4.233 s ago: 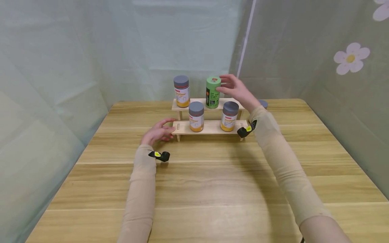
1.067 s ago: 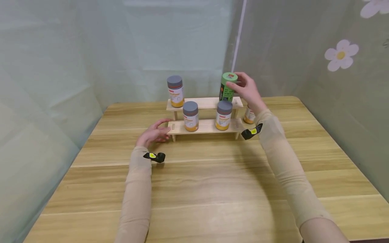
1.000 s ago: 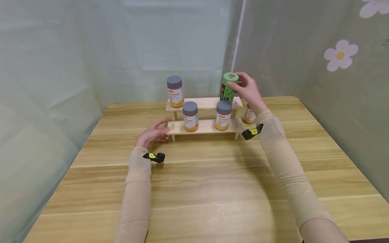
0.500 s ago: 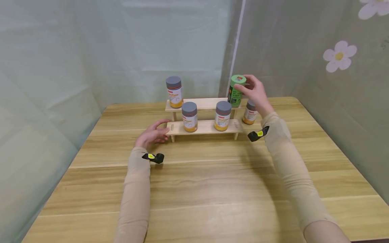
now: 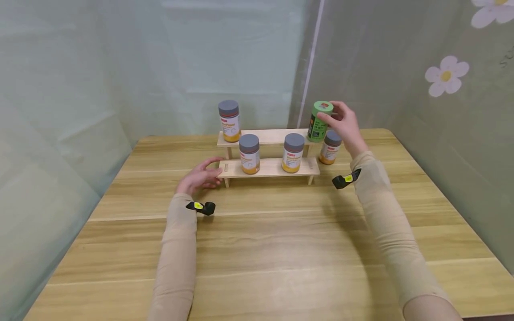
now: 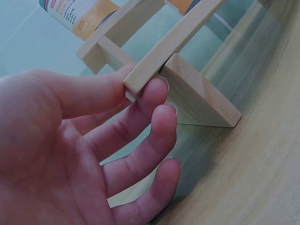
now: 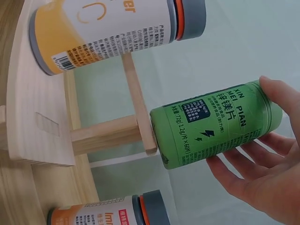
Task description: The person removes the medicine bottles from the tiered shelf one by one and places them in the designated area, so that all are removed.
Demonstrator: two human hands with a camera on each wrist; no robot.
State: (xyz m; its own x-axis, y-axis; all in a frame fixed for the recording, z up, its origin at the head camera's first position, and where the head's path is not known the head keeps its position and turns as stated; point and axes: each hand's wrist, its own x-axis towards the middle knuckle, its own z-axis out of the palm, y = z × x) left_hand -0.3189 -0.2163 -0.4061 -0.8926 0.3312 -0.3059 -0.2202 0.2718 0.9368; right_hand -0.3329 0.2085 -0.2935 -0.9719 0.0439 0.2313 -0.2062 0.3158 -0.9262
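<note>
My right hand grips a green supplement bottle near its lid, thumb in front. The bottle stands roughly upright at the right end of the upper tier of a two-tier wooden display stand. In the right wrist view the green bottle's base reaches past the end of that board. With thumb above and index finger below, my left hand pinches the left end of the lower board. Its other fingers are bent and free.
A grey-lidded supplement bottle stands on the upper tier's left. Two alike, a left one and a right one, stand on the lower tier. Another grey-lidded bottle stands on the wooden table, right of the stand. Curtains hang behind.
The green bottle has moved right along the upper tier from near its middle to the right end, with my right hand. My left hand keeps its place on the stand. The view has shifted slightly.
</note>
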